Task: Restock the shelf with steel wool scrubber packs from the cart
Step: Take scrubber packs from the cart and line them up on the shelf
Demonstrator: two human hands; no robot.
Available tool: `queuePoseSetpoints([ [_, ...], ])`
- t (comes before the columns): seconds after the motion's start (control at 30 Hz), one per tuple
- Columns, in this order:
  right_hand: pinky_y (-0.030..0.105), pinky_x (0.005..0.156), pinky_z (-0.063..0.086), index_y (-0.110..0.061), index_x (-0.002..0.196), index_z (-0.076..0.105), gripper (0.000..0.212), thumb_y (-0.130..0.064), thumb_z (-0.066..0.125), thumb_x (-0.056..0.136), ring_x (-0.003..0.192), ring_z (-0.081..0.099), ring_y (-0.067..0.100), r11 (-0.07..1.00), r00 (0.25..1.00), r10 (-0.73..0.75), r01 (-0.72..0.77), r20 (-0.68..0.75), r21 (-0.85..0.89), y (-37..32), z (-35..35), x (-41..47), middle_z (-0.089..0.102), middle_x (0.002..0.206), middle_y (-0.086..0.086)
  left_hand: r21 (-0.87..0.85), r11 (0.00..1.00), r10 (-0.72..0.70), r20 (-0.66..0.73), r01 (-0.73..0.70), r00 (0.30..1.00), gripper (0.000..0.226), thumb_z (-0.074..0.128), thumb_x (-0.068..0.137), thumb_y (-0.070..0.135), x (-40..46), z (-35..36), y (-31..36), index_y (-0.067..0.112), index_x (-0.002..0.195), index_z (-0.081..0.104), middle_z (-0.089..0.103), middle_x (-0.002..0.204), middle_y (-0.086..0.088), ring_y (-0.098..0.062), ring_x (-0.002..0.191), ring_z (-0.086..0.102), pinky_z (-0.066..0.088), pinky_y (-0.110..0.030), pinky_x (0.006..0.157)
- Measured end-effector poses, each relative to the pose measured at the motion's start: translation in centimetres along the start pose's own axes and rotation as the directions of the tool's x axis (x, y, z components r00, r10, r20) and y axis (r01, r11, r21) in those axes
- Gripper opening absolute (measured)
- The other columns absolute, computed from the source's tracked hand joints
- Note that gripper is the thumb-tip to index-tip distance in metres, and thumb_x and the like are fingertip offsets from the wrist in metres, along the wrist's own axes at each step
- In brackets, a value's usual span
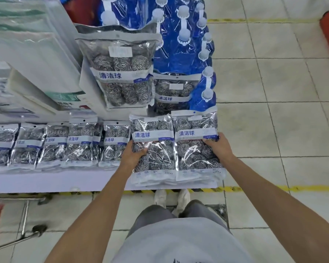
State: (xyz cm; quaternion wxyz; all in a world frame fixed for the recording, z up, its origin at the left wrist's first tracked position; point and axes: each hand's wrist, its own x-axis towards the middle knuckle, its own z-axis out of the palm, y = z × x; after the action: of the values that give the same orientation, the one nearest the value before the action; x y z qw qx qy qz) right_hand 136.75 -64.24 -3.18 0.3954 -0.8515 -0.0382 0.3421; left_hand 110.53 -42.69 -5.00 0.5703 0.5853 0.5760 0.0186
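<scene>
- Left hand (134,155) grips the outer edge of the left scrubber pack (153,147), thumb over its front and fingers curled behind; it seems to steady the stack while squaring it.
- Right hand (217,147) pinches the far edge of the right scrubber pack (196,143) the same way, so both hands bracket the pair and can press them together at the right end of the shelf (65,182).
- Both packs touch side by side, standing slightly tilted on that shelf, their lower ends over its front edge.
- Left of them along the shelf runs a row of matching packs (65,143), faces forward.
- Above the shelf another pack hangs (122,73), with blue bottles (184,44) behind.
- How many packs lie beneath each gripped one is unclear.
- Cart (23,221) is mostly cut off below the shelf; its contents are out of view.
</scene>
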Motion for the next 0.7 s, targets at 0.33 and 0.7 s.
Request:
queuePoseSetpoints([
  [0.33, 0.045, 0.103, 0.047, -0.007, 0.144, 0.05, 0.065, -0.03, 0.078, 0.09, 0.123, 0.051, 0.035, 0.695, 0.9, -0.422, 0.401, 0.114, -0.596, -0.8, -1.5, -3.0, 0.053, 0.134, 0.018, 0.137, 0.975, 0.186, -0.052, -0.177, 0.981, 0.062, 0.075, 0.095, 0.021, -3.9, -0.6, -0.5, 0.013, 0.149, 0.046, 0.058, 0.144, -0.005, -0.025, 0.133, 0.054, 0.045, -0.04, 0.111],
  [0.7, 0.044, 0.107, 0.048, -0.011, 0.153, 0.045, 0.056, -0.04, 0.052, 0.106, 0.134, 0.052, 0.03, 0.215, 0.517, -0.495, 0.851, 0.698, -0.478, -6.7, 8.6, -10.1, 0.055, 0.147, 0.013, 0.531, 0.843, 0.275, -0.299, -0.08, 0.914, 0.054, 0.047, 0.107, 0.041, -11.9, -5.9, -5.7, 0.015, 0.154, 0.044, 0.051, 0.151, -0.015, -0.033, 0.134, 0.052, 0.045, -0.043, 0.105],
])
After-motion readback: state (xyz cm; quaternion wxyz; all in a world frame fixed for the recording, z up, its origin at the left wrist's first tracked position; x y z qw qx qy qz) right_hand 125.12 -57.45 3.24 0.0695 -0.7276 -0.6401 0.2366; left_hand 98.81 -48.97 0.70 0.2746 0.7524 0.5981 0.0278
